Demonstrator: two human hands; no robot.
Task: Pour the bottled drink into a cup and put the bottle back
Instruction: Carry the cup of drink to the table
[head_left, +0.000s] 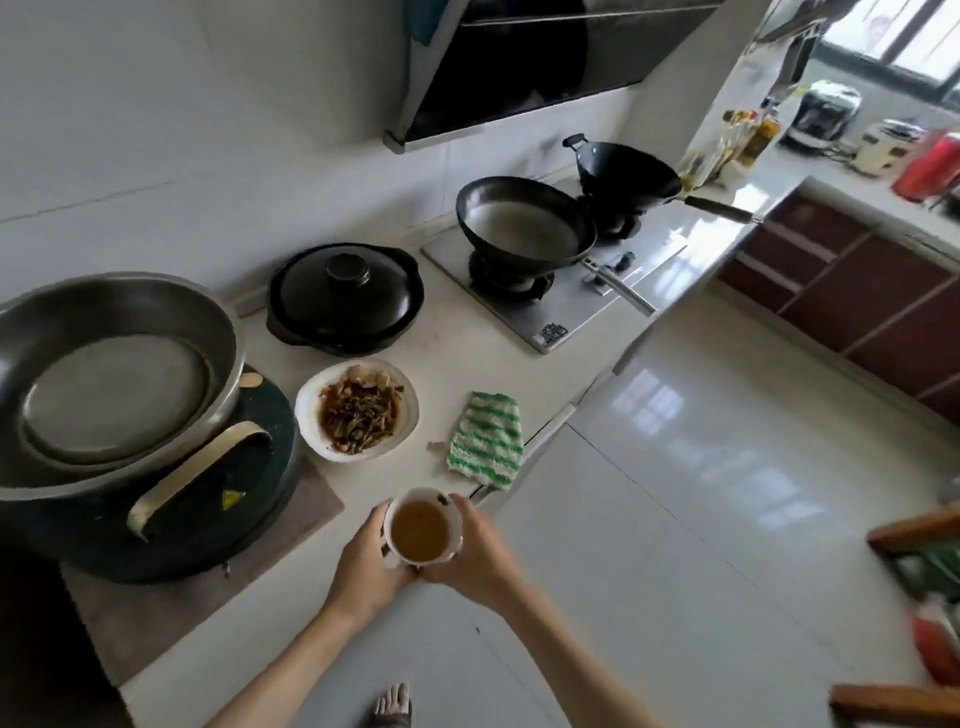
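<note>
A white cup (422, 527) stands upright with its mouth facing straight up toward the camera, its long axis vertical, and it is filled nearly to the rim with an amber-brown drink (420, 530). It sits at the near edge of the tabletop (457, 358), cupped between both hands: the left hand (366, 558) curls its fingers round the left wall, and the right hand (475, 553) wraps the right wall with its thumb along the rim, the two meeting under the cup's near side. Whether the cup's base rests on the surface or is lifted just above it cannot be told. No bottle can be made out clearly among the things near the hands. Just beyond the cup lies a green-and-white striped cloth (487, 441), and beside that a white plate (357, 410) of dark cooked food. To the left a large metal basin (111, 384) sits on a round dark cooker (218, 499), which stands on a grey mat (218, 587). Farther back are a lidded black clay pot (345, 299) and a gas stove (558, 291) carrying two dark woks (524, 221), under a slanted range hood (519, 67). The pale stone tabletop runs on to a corner with bottles and appliances near a window (898, 41); the floor (701, 467) is glossy white tile, with red-brown cabinet fronts (852, 291) at right.
</note>
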